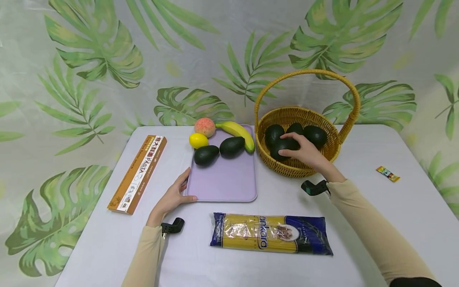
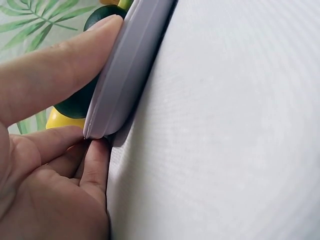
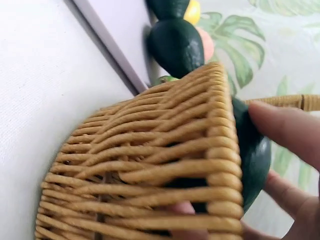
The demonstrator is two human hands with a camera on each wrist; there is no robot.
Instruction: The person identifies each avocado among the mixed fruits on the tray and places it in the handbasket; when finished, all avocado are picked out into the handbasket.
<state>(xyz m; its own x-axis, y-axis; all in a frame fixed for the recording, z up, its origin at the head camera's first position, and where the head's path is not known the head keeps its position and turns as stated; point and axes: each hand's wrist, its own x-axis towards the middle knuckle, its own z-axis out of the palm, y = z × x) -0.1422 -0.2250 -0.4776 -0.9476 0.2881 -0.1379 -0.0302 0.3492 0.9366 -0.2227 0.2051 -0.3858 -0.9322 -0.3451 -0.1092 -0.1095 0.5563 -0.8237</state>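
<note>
My left hand (image 1: pixel 174 195) holds the lilac tray (image 1: pixel 222 187) at its near left corner. In the left wrist view the thumb (image 2: pixel 60 70) lies along the rim and the other fingers meet the corner from the side. On the tray are two avocados (image 1: pixel 232 147), a banana (image 1: pixel 234 129), a lemon (image 1: pixel 198 140) and a peach (image 1: pixel 204 127). Inside the wicker basket (image 1: pixel 287 170), my right hand (image 1: pixel 305 151) grips an avocado (image 1: pixel 281 150) between thumb and fingers. Several other avocados (image 1: pixel 315 136) lie around it. The basket wall hides part of the held avocado (image 3: pixel 255 160) in the right wrist view.
A bag of spaghetti (image 1: pixel 251 233) lies in front of the tray. To the left is a long pasta box (image 1: pixel 138 173). A small wrapped snack (image 1: pixel 387 173) lies far right. The basket's tall handle (image 1: pixel 308 71) arches above the right hand. Leaf-patterned cloth (image 1: pixel 179 59) hangs behind the white table (image 1: pixel 358 187).
</note>
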